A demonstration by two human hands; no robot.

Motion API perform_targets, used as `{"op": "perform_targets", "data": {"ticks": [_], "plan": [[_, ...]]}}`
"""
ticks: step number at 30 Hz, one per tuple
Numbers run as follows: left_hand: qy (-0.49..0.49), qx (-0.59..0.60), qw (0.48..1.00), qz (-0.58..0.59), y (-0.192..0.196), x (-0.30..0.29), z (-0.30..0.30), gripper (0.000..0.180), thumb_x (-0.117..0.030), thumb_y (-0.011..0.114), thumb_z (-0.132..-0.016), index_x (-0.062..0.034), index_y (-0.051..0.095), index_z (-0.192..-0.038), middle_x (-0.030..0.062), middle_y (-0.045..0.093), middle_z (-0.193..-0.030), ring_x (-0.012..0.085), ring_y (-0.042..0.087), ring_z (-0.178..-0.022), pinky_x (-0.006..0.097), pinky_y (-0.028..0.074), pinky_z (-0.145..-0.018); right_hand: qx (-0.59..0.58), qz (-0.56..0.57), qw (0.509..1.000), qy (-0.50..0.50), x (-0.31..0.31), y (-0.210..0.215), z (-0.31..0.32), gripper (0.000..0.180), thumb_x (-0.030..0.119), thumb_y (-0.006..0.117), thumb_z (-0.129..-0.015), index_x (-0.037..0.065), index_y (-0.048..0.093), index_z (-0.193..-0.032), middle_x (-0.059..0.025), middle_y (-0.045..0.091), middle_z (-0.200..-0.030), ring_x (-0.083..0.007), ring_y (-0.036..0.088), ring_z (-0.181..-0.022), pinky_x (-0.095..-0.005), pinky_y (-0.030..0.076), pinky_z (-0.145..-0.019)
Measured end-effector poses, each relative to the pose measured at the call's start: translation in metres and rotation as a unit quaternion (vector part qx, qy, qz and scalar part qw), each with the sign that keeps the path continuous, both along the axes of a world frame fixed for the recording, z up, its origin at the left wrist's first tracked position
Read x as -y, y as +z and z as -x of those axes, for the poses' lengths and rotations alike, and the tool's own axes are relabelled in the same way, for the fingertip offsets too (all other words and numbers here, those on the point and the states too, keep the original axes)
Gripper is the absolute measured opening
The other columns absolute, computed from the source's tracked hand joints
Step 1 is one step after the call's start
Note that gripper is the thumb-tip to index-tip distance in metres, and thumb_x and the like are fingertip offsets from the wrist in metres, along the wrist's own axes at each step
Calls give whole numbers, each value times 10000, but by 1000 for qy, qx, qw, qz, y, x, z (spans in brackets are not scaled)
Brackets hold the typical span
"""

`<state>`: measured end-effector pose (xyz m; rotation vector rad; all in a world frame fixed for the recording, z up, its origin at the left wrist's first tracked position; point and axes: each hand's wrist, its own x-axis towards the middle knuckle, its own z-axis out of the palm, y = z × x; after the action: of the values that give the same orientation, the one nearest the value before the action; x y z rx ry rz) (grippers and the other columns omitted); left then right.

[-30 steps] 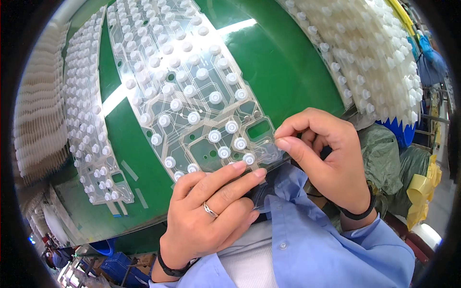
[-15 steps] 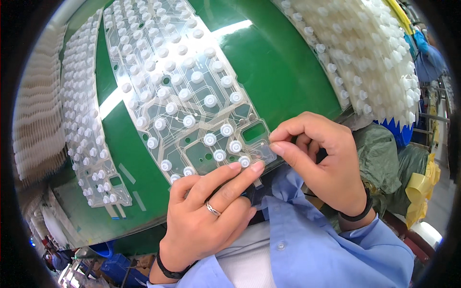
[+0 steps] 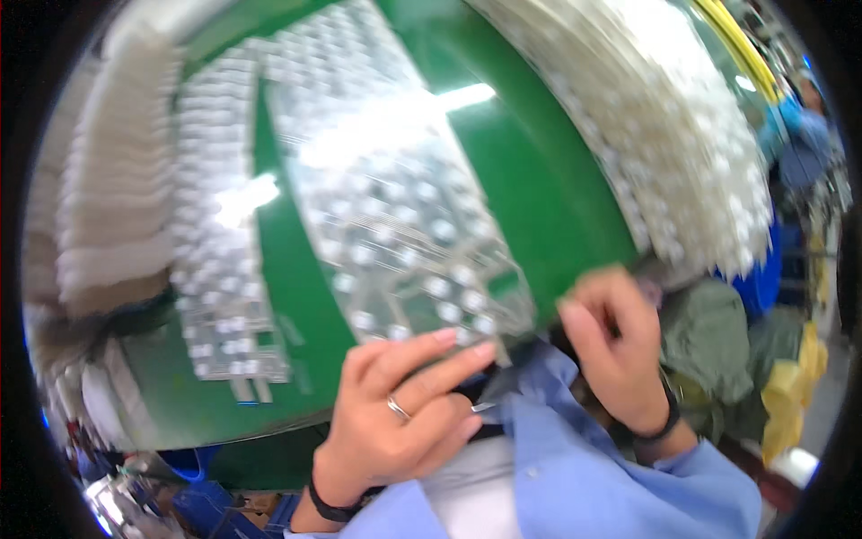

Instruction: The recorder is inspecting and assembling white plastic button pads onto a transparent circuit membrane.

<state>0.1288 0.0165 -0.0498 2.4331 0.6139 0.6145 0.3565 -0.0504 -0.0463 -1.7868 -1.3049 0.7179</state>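
A clear membrane circuit sheet (image 3: 422, 278) with pale printed lines and rows of white rubber domes lies on the green table, blurred by motion. My left hand (image 3: 404, 404), with a ring on one finger, rests at its near edge. Two fingers stretch flat over the domes there; the others bend below the edge. Just off the sheet's near right corner is my right hand (image 3: 620, 346), thumb and index finger drawn together. Whatever they hold, if anything, is too blurred to see. A dark pointed piece with a shiny edge (image 3: 492, 395) shows beside my left fingertips.
A second domed sheet (image 3: 224, 269) lies to the left on the green table (image 3: 530, 171). Beyond it stands a thick stack of pale sheets (image 3: 117, 198). Another large stack of domed sheets (image 3: 673, 144) fills the far right. Green bags (image 3: 709, 337) sit off the table's right end.
My right hand has come away from the sheet's near right corner, moving right and down. My left hand stays on the near edge. The whole view has shifted and blurred.
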Motion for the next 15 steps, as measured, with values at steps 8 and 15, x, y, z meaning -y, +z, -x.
{"op": "perform_targets", "data": {"ticks": [8,15], "plan": [[-129,40,974,181,14,13,25,191,-221,594,-926,-37,589,-877,129,549,-1377,349,479,-1312,481,386,-1019,-256,153,954,28,43,-13,29,298,189,564,-977,0,590,-748,8,515,-635,-37,430,-604,-239,286,-511],[18,108,988,113,29,16,44,95,-105,646,-847,-28,621,-797,169,675,-1164,355,606,-1136,449,451,-911,-200,-19,979,-42,3,61,-6,300,132,484,-1006,-89,580,-1185,-162,677,-1010,-164,674,-689,-236,529,-534]]}}
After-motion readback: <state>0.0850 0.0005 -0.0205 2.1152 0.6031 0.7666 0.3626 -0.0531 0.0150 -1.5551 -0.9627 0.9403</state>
